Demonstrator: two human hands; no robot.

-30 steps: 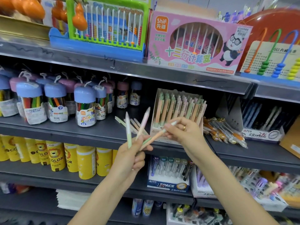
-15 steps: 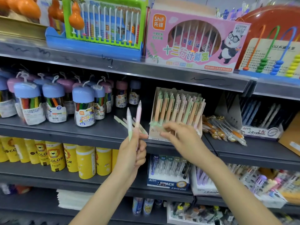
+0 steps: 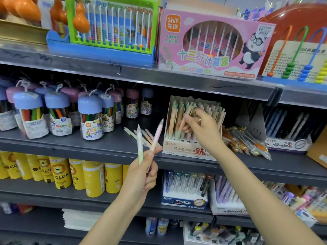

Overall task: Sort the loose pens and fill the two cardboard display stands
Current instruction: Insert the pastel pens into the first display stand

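My left hand (image 3: pixel 144 171) grips two pastel pens (image 3: pixel 155 137) upright in front of the middle shelf, one green-white, one pink. Over at the pale cardboard display stand (image 3: pixel 185 150), full of pastel pens, my right hand (image 3: pixel 200 129) pinches an orange-green pen (image 3: pixel 182 126) whose tip is down among the front row. Several loose pastel pens (image 3: pixel 134 134) lie on the shelf left of that stand. A second cardboard stand (image 3: pixel 290 144) with dark and pale pens is further right.
Loose orange and clear pens (image 3: pixel 246 140) lie piled between the two stands. Blue- and pink-capped marker jars (image 3: pixel 91 119) fill the shelf's left. Abacus boxes (image 3: pixel 208 45) sit on the shelf above; yellow tubes (image 3: pixel 93 177) and a boxed pen display (image 3: pixel 184 202) below.
My right hand took one pen from my left hand's bundle, carried it right and up, and lowered it into the pastel stand. My left hand now holds two pens instead of three.
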